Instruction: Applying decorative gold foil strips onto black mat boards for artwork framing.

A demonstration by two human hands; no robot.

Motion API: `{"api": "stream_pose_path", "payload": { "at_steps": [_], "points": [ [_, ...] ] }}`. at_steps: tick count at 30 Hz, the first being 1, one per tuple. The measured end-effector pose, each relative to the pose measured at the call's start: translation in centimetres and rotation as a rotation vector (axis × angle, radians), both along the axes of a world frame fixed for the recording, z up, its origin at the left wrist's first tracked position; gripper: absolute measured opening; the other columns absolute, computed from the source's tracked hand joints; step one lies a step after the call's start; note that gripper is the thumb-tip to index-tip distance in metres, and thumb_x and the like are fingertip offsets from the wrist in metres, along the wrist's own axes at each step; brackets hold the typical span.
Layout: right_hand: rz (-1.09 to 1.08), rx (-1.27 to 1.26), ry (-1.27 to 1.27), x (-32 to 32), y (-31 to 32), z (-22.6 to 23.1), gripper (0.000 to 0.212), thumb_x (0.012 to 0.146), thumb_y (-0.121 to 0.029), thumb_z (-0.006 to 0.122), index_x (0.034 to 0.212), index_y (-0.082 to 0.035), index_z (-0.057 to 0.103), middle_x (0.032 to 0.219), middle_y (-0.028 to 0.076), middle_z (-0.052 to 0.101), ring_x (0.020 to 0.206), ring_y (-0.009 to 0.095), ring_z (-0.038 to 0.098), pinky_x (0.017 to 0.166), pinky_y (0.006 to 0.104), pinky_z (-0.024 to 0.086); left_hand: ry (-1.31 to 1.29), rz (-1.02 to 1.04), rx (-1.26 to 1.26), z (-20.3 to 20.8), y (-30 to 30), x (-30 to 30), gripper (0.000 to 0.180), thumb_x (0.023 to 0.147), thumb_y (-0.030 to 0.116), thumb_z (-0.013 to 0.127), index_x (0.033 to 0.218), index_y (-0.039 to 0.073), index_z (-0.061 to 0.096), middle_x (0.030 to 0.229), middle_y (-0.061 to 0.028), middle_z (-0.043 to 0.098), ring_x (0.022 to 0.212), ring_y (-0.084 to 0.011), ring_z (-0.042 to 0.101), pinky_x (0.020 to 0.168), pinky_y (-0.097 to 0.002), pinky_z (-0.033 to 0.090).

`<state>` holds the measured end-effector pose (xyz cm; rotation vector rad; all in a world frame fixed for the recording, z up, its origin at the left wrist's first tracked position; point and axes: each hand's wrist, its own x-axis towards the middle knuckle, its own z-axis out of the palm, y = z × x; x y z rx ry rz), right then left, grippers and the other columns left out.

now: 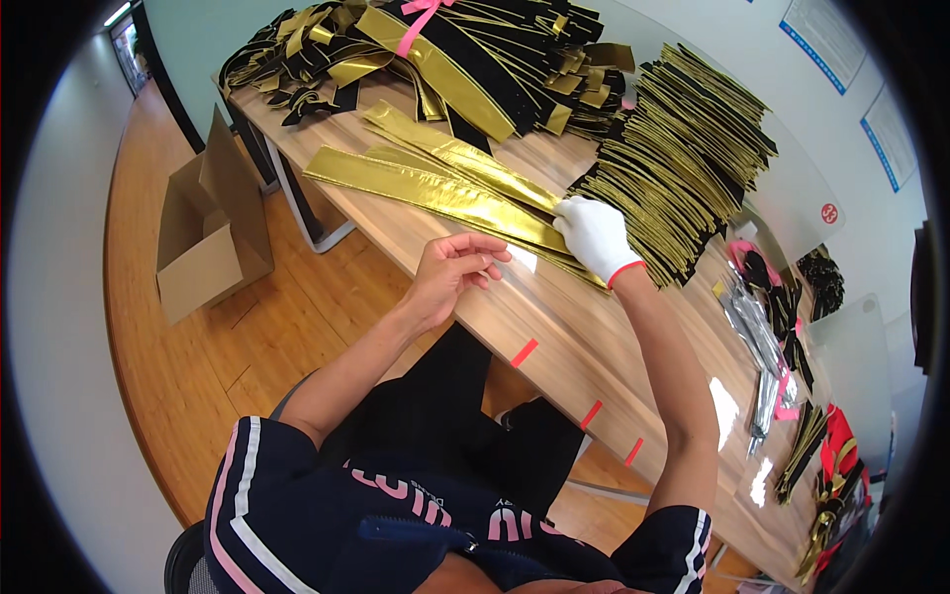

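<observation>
Several long, shiny gold strips [445,190] lie fanned out on the wood-grain table [584,337], their right ends close together. My right hand [594,238], in a white glove with a red cuff, is closed on the right end of the gold strips; its fingertips are partly hidden. Bare and just in front of the strips, my left hand [457,272] hovers by the table's near edge. Its fingers are loosely curled and apart, with nothing visible in them. Beside the glove stands a long row of black strips with gold edges [683,163], packed closely together.
Bundles of black and gold strips [445,64], one tied with a pink ribbon [421,25], cover the far end. Silver strips [757,337] and red pieces [841,445] lie at the right. Red tape marks [524,352] line the near edge. An open cardboard box [213,233] stands on the floor.
</observation>
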<state>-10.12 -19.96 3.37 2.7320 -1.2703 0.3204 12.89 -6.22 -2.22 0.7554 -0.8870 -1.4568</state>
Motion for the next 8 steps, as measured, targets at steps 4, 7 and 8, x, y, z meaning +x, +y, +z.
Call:
{"api": "stream_pose_path", "payload": {
  "at_steps": [4, 7, 8],
  "points": [
    [0.031, -0.17, -0.155, -1.4, 0.3, 0.4, 0.012, 0.095, -0.02, 0.068, 0.096, -0.011, 0.075, 0.087, 0.009, 0.072, 0.084, 0.032, 0.072, 0.073, 0.0453, 0.056, 0.012, -0.016, 0.005, 0.0, -0.1, 0.2, 0.025, 0.099, 0.001, 0.065, 0.123, 0.0, 0.072, 0.113, -0.0112, 0.076, 0.088, -0.0133, 0.071, 0.074, -0.0252, 0.057],
    [0.02, -0.291, -0.201, -2.2, 3.5, 3.3, 0.006, 0.093, -0.017, 0.073, 0.095, -0.012, 0.075, 0.088, 0.008, 0.073, 0.082, 0.027, 0.073, 0.071, 0.041, 0.058, -0.223, 0.169, -0.146, 0.1, 0.3, 0.6, 0.027, 0.099, 0.002, 0.066, 0.126, 0.0, 0.071, 0.115, -0.0104, 0.076, 0.091, -0.015, 0.072, 0.076, -0.0267, 0.058],
    [0.008, -0.273, -0.217, -3.0, 5.0, 4.4, 0.006, 0.092, -0.016, 0.074, 0.096, -0.012, 0.075, 0.088, 0.009, 0.073, 0.083, 0.026, 0.074, 0.072, 0.0405, 0.059, -0.339, 0.268, -0.216, 0.3, 0.4, 0.3, 0.028, 0.1, 0.003, 0.066, 0.127, 0.0, 0.07, 0.116, -0.0097, 0.076, 0.092, -0.016, 0.073, 0.077, -0.0273, 0.058]
  ]
}}
